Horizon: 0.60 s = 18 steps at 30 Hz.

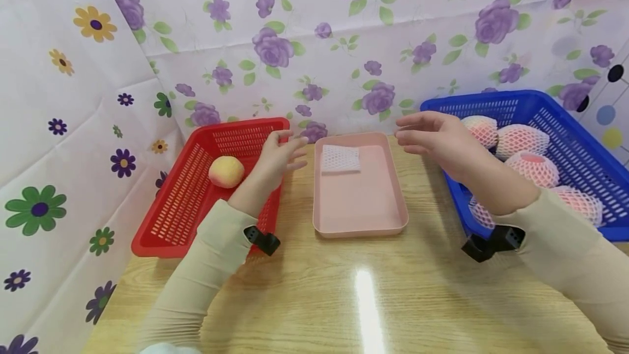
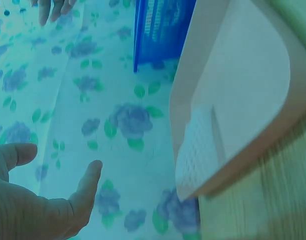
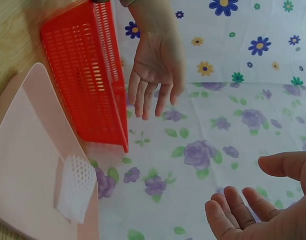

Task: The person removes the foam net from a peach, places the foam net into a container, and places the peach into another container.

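My left hand (image 1: 275, 161) hovers over the right side of the red basket (image 1: 196, 141), fingers spread and holding nothing. Inside that basket lies one bare yellow-and-red peach (image 1: 226, 172). My right hand (image 1: 437, 138) is raised by the left rim of the blue basket (image 1: 580, 124), its fingers extended and nothing in them. Several fruits in pink-and-white foam nets (image 1: 523, 141) lie in the blue basket. Between the hands stands a shallow pink tray (image 1: 361, 201), with a flattened white foam net (image 1: 340, 159) in its back left corner. The right wrist view shows the net (image 3: 77, 187) too.
The baskets and tray stand on a light wooden table (image 1: 314, 288). Behind them hangs a cloth with purple flowers (image 1: 272, 48); another flowered cloth (image 1: 59, 179) borders the left side. Black wrist cameras (image 1: 262, 240) sit on both sleeves.
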### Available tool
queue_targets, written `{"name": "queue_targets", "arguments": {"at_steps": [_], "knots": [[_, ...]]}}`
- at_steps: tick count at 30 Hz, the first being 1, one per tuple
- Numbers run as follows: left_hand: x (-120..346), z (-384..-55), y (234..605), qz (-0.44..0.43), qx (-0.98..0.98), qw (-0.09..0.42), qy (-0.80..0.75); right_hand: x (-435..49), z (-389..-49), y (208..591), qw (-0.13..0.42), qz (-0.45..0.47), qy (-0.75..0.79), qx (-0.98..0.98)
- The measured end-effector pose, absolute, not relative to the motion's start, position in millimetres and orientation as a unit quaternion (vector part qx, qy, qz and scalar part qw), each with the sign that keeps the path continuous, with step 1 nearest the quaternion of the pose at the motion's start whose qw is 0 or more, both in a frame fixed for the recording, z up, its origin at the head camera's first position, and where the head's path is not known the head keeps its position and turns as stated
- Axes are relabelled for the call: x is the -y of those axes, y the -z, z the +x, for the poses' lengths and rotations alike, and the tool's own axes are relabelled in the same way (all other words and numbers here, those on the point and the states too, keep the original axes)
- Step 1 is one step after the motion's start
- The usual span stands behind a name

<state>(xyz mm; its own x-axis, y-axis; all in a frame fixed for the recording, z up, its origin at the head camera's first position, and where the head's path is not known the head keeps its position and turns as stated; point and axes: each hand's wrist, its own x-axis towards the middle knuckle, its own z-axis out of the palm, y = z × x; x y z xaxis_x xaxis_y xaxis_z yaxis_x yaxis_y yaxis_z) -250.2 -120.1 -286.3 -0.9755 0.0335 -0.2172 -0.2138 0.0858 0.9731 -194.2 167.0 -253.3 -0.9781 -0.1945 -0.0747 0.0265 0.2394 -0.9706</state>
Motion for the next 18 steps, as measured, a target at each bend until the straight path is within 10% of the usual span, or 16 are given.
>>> {"name": "queue_targets", "arguments": {"at_steps": [18], "knots": [[69,-215,312,0.03,-0.677,0.133,-0.723,-235,-164,287,0.076,-0.068,0.547,-0.831]]}}
